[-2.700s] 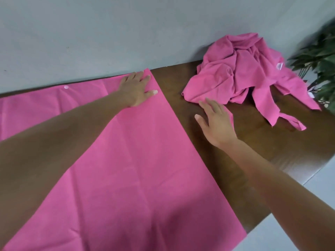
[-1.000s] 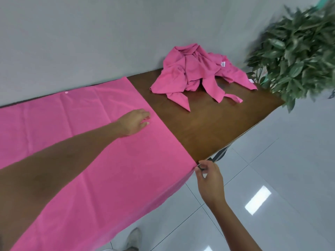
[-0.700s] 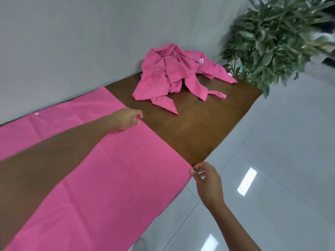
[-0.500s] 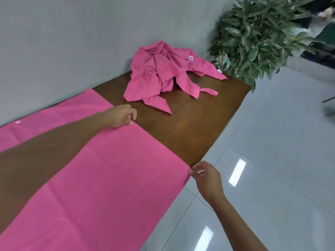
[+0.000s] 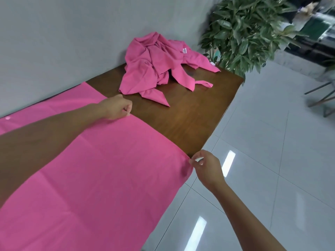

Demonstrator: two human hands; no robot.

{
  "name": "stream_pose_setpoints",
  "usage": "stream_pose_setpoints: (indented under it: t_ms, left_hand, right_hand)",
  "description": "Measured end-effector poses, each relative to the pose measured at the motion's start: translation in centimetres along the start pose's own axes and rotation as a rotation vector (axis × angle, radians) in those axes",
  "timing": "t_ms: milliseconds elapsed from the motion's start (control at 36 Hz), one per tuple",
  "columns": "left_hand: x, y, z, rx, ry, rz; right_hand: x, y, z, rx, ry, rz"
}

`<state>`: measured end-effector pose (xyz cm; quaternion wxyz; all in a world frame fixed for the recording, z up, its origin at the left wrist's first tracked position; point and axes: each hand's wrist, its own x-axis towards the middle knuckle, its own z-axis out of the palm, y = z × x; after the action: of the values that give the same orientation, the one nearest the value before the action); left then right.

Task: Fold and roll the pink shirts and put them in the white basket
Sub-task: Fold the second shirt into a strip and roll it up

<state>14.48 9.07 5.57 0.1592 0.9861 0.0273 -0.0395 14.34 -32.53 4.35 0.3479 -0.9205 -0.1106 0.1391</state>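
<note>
A large flat pink shirt (image 5: 101, 171) lies spread over the left part of the brown wooden table (image 5: 190, 120), its near part hanging past the front edge. My left hand (image 5: 116, 107) pinches the shirt's right edge near the wall side. My right hand (image 5: 206, 167) pinches the shirt's near right corner at the table's front edge. A crumpled pile of pink shirts (image 5: 157, 64) sits at the far right end of the table, untouched. No white basket is in view.
A grey wall (image 5: 72, 33) runs along the table's back. A leafy green plant (image 5: 250, 31) stands beyond the table's right end. Glossy white floor tiles (image 5: 272, 169) lie to the right and below, with chair legs (image 5: 324, 98) at far right.
My left hand slid back along the shirt's right edge and curled to pinch it. My right hand left the crumpled pile and took the near corner. The view swung right.
</note>
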Motion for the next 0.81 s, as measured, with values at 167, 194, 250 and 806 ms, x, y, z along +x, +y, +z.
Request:
stream_pose_setpoints:
  t_ms: [167, 194, 250, 806]
  left_hand:
    - [-3.6, 1.4, -0.6, 0.055, 0.040, -0.036]
    - [-4.4, 1.6, -0.8, 0.065, 0.051, -0.042]
    - [-6.2, 2.0, -1.0, 0.088, 0.064, -0.059]
    - [-26.5, 5.0, -1.9, 0.183, 0.140, -0.195]
  right_hand:
    - [-3.2, 0.0, 0.2, 0.037, -0.049, -0.087]
    - [-3.8, -0.1, 0.2, 0.030, -0.052, -0.107]
    - [-5.1, -0.1, 0.2, 0.015, -0.047, -0.150]
    - [-19.0, 1.1, 4.2, -0.046, -0.130, -0.385]
